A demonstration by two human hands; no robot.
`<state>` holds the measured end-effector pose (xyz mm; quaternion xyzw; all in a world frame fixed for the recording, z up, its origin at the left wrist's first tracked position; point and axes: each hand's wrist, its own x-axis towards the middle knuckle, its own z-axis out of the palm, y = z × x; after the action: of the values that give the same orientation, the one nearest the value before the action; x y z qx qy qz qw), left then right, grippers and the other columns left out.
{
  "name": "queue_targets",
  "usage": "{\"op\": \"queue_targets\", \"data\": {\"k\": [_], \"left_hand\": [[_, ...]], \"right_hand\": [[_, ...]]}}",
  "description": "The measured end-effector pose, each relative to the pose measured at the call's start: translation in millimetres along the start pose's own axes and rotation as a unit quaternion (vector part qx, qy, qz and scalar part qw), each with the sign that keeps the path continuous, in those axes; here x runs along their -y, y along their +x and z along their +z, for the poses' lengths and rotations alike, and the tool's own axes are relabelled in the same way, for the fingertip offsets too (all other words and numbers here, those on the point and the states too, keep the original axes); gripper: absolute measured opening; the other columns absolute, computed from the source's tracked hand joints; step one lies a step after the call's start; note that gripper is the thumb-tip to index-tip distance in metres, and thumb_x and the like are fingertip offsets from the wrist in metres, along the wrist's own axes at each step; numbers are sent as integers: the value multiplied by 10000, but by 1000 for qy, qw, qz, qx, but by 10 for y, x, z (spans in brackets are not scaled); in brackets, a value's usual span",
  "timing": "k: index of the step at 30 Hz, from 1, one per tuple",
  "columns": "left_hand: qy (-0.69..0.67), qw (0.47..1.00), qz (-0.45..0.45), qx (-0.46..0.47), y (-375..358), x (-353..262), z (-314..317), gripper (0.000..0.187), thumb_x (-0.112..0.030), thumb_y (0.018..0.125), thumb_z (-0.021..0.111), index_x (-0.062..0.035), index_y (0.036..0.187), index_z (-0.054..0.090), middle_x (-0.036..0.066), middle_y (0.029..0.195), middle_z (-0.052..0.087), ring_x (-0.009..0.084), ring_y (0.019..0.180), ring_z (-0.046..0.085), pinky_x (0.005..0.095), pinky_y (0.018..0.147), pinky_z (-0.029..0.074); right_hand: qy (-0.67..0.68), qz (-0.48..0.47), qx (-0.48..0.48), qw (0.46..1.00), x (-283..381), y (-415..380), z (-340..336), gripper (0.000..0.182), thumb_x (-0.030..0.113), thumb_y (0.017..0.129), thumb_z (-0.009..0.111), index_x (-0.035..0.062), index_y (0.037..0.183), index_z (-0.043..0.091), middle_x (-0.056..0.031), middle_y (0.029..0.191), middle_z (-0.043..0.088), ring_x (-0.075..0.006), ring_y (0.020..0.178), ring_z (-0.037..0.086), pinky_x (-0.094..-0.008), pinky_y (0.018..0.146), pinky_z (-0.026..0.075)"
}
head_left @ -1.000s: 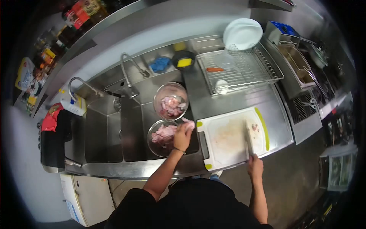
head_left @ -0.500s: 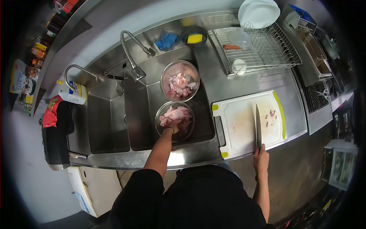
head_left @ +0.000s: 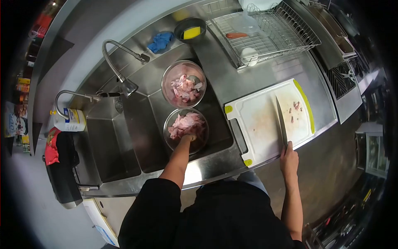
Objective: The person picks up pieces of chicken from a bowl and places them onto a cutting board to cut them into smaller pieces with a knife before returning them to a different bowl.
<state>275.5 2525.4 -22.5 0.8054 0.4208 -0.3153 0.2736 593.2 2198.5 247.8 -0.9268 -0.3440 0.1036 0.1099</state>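
Note:
My left hand [head_left: 191,137] reaches into the nearer metal bowl [head_left: 166,139], which holds a pile of pale pink raw meat [head_left: 187,123]. Its fingers are hidden among the pieces, so whether they grip one does not show. Closed around the handle of a long kitchen knife [head_left: 282,120] is my right hand [head_left: 289,157], at the counter's front edge. The blade lies over a white cutting board [head_left: 262,135] with green corners and edge. Small meat scraps [head_left: 296,107] lie on the board to the right of the blade.
A second bowl [head_left: 167,74] of raw meat stands behind the first in the sink basin [head_left: 153,137]. Behind are a spray faucet [head_left: 129,86], blue cloth [head_left: 160,42] and a dark pan [head_left: 182,27] with a yellow sponge. A wire dish rack [head_left: 273,52] stands behind the board.
The camera view has tilted and shifted, so the surroundings sit differently in it. My left hand stays in the nearer bowl, and my right hand still holds the knife over the board.

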Motion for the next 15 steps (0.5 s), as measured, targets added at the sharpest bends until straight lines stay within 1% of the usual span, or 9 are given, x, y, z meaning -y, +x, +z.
{"op": "queue_targets", "data": {"k": [4,6,7,9,10,12,13,14,15], "left_hand": [[-57,997,-25,-44,117,119,301,556,-268,940,362,-170,1466,209,76,1532,181,248,1413,160,307,1138,200],[-191,979,-76,12,178,186,267,628,-223,901,433,-141,1473,185,98,1545,114,263,1428,69,324,1156,142],[-191,979,-75,13,157,191,257,628,-223,901,433,-141,1473,185,98,1545,114,263,1428,69,324,1156,142],[-31,998,51,4,73,195,181,560,-281,921,440,-206,1449,270,88,1532,169,288,1392,214,423,1123,227],[-31,998,51,4,51,200,118,560,-281,921,440,-206,1449,270,88,1532,169,288,1392,214,423,1123,227],[-231,970,-74,10,-11,220,-39,501,-255,869,525,-158,1351,429,112,1356,464,317,1187,498,459,928,442],[-228,971,-73,10,-146,185,-156,501,-255,869,525,-158,1351,429,112,1356,464,317,1187,498,459,928,442],[-446,892,-59,-28,-335,113,-308,444,-251,827,582,-124,1241,484,93,1147,542,259,981,552,402,768,453],[-640,764,-42,-65,-404,107,-383,393,-247,785,639,-90,1131,539,73,937,621,200,775,605,344,607,463]], "right_hand": [[3,12,-3,1000,-8,-30,38,167,167,915,490,36,1016,465,-240,642,586,-438,621,581,-535,557,448],[-2,9,-13,1000,-3,-46,52,163,166,915,490,37,1013,467,-238,640,587,-436,617,582,-533,553,448],[-8,5,-23,1000,-8,-54,53,160,164,914,490,38,1011,469,-236,638,588,-434,614,583,-532,549,448],[-6,3,-30,1000,-21,-60,76,162,165,915,489,38,1014,470,-234,634,588,-432,609,583,-529,544,448],[-2,1,-38,999,-22,-58,88,165,166,916,488,37,1017,470,-231,630,588,-429,604,583,-527,540,447],[-2,7,-37,999,1,-56,74,169,167,916,489,36,1021,470,-231,627,587,-427,601,583,-526,537,447],[-3,14,-37,999,7,-65,73,173,168,917,491,35,1025,471,-230,624,586,-425,597,583,-524,534,446],[-2,17,-39,999,2,-71,85,173,168,917,491,35,1025,471,-230,624,586,-425,597,583,-524,534,446],[1,19,-44,999,-7,-73,102,176,170,917,491,34,1028,471,-230,621,584,-424,595,582,-524,533,445]]}}
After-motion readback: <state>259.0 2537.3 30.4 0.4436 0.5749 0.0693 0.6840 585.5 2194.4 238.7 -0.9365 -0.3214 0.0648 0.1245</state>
